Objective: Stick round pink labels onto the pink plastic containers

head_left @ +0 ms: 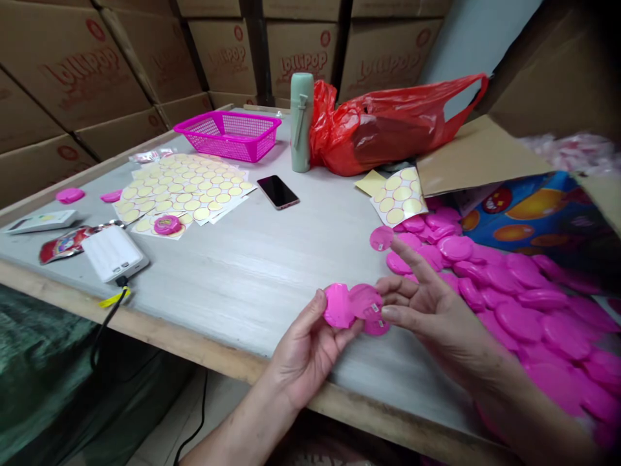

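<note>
Across the near part of the workspace, you have a grey tabletop (233, 259) in front of you, and on its right side a heap of pink cases (514, 310) spreads toward the near edge. Far left lie overlapping sheets of round stickers (184, 191), well apart from your hands.

Your right hand (431, 307) is raised beside the heap, index finger extended and the other fingers loosely bent; you cannot tell from this view whether its thumb and fingers pinch anything. Your left hand (313, 353) is palm-up over the near edge, its grip closed on one pink case (338, 305) between thumb and fingers.

That case looks like light, stiff, glossy plastic, so expect it to be a little slippery; hold it by the rim with thumb and fingers opposed, leaving its face uncovered. A firm squeeze should be safe, though thin plastic may crack if you force it.

Smallest are the thin pink discs with white patches: one (366, 301) beside the case, between your hands, another (377, 327) partly behind it, and a third (380, 238) at your right index fingertip. They seem almost weightless and probably flexible; take them by the edge, since a hard pinch could crease them.
</note>
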A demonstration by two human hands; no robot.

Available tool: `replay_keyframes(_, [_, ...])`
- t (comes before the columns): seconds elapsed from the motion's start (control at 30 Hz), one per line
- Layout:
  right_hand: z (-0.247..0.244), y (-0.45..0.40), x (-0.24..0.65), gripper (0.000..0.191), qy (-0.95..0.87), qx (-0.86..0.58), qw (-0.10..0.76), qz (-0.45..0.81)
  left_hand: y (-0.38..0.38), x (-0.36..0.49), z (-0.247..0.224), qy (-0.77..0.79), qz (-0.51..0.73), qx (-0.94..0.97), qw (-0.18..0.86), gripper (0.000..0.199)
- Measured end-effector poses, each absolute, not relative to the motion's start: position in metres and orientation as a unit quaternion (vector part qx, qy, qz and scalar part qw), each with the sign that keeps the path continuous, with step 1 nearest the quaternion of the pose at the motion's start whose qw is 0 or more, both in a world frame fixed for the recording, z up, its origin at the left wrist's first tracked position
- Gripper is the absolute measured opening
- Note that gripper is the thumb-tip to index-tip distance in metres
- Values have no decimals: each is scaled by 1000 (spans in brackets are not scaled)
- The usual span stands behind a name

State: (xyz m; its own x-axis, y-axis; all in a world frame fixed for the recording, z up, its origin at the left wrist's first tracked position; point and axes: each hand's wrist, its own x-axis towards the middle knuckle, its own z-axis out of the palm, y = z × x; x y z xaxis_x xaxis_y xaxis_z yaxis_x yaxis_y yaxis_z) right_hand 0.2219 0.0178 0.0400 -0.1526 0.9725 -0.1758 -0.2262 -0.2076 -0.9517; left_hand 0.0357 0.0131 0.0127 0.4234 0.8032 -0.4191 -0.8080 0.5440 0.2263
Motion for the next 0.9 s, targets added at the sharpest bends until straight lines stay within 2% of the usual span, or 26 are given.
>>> replay_keyframes(0.17, [38,15,218,98,-422,-443,466,639,13,36,15,260,474,-9,841,22])
replay_keyframes(0.4, [43,5,217,86,-581,-454,400,545,9,38,9,227,442,46,867,30])
replay_keyframes(0.63, [44,8,218,81,-612,-490,404,471,6,37,6,252,419,88,868,36])
replay_keyframes(0.9, [44,7,213,81,-603,-512,408,456,5,38,6,251,413,109,868,28])
